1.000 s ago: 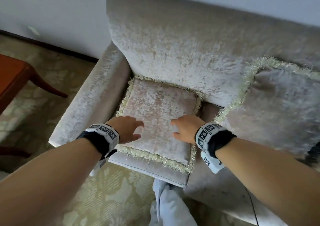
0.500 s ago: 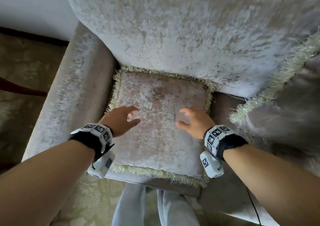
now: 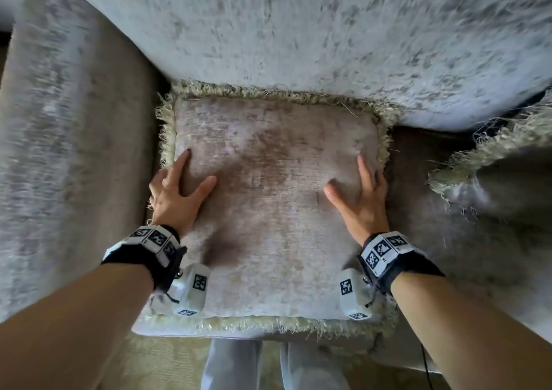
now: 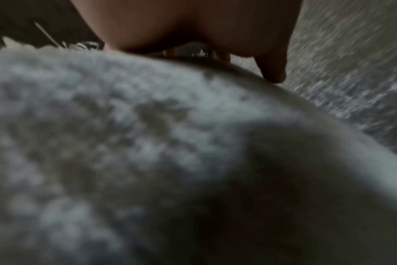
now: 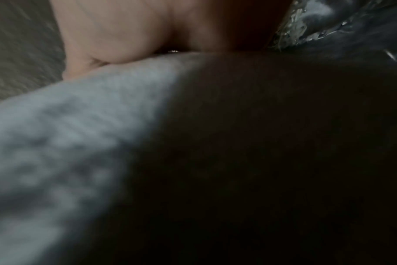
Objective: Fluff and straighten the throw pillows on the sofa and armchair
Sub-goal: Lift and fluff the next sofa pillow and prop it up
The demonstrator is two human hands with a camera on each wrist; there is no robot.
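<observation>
A beige velvet throw pillow [image 3: 274, 210] with a pale fringe lies flat on the sofa seat, pushed against the backrest. My left hand [image 3: 191, 180] rests on its left side, index finger and thumb spread on top and the outer fingers over the left edge. Opposite it, my right hand [image 3: 349, 180] lies on the right side the same way, fingers straight. Both wrist views are dim and blurred. The left wrist view shows the pillow [image 4: 125, 143] bulging under my palm [image 4: 193, 32]; the right wrist view shows the pillow [image 5: 68, 134] under my hand [image 5: 136, 32].
A second fringed pillow [image 3: 501, 180] leans at the right, close to my right hand. The sofa's backrest [image 3: 298, 31] rises just behind the flat pillow and the armrest [image 3: 68, 150] runs along its left. Patterned carpet [image 3: 167, 365] and my trouser legs [image 3: 233, 365] are below.
My head has leaned in over the seat. Both hands have moved apart from the pillow's middle to its left and right sides and now lie on it.
</observation>
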